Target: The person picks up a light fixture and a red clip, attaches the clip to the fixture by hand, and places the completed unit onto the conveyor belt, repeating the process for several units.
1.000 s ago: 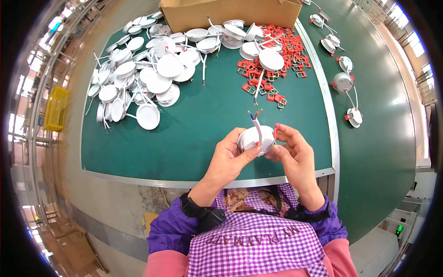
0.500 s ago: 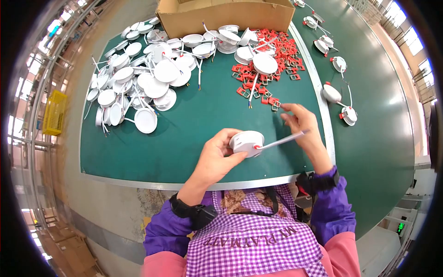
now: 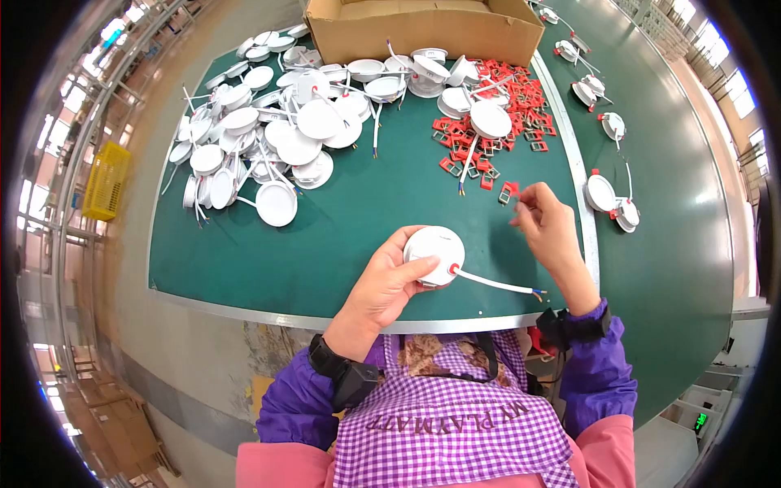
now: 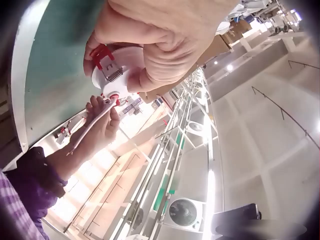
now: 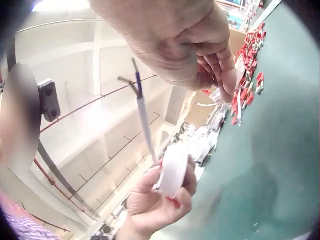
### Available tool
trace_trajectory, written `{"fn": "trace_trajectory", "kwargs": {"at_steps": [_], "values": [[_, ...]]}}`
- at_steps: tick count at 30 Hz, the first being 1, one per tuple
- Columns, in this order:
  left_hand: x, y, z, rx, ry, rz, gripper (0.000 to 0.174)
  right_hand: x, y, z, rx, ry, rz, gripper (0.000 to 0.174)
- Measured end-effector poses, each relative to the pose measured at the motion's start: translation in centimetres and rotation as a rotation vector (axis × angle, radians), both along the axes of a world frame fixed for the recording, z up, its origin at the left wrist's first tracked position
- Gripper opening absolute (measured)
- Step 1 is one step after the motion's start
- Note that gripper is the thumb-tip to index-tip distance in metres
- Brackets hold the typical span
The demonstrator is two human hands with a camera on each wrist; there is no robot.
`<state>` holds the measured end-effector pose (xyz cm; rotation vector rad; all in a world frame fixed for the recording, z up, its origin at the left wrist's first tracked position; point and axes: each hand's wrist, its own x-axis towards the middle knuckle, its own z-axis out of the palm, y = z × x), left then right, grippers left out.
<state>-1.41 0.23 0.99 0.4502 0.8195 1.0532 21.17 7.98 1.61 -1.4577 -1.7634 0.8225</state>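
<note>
My left hand (image 3: 381,285) grips a round white downlight (image 3: 436,248), its thumb over the face. A white cable with bare wire ends runs from it toward the right. In the left wrist view, a red spring clip (image 4: 104,59) with a coil spring sits on the downlight's side. My right hand (image 3: 553,232) is over the table to the right, fingers bent, with a gap between thumb and forefinger. Its forefinger tip is right at a red clip (image 3: 508,193) lying apart from the clip pile (image 3: 529,106). In the right wrist view its fingers partly cover the pile.
A heap of white downlights (image 3: 297,145) covers the table's left back. One downlight (image 3: 490,119) lies on the clips. Behind stands a cardboard box (image 3: 423,37). Beyond the metal table edge (image 3: 579,179), a green belt (image 3: 659,285) carries a row of downlights (image 3: 600,193).
My right hand has left the downlight and reached forward and right to the clips. One clip has come away from the pile. The left hand has turned the downlight, its cable now pointing right.
</note>
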Motion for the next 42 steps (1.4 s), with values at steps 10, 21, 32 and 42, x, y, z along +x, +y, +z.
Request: {"fn": "trace_trajectory", "kwargs": {"at_steps": [10,21,32,42], "values": [[1.8,-0.1,-0.1,0.278,0.549,0.021,0.035,-3.7,-4.7,2.3,0.253,-0.127,0.187,0.01],[2.1,-0.3,1.4,0.43,0.717,-0.011,0.031,-4.0,-6.0,2.9,0.257,-0.17,0.223,0.011],[1.5,0.4,1.6,0.465,0.699,-0.119,0.027,-4.3,-6.1,2.2,0.359,-0.107,0.197,0.011],[1.4,-0.1,2.1,0.495,0.578,-0.237,0.029,-1.7,-5.7,4.1,-0.32,0.286,0.254,0.038]]}}
